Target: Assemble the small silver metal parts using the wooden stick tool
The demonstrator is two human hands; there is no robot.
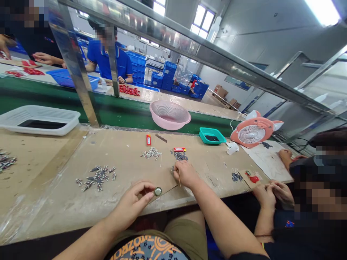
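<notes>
At the table's (127, 151) front edge, the left hand (132, 202) pinches a ribbed round metal cap (158, 191) between its fingers and thumb; further right, the right hand's (187, 174) fingers clamp a thin wooden stick (179, 181), near a small heap of metal parts (180, 156).

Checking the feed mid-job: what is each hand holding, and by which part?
The left hand pinches a small round crimped-edge cap by its rim at the fingertips. The right hand grips a thin wooden stick by its upper part between fingers.
</notes>
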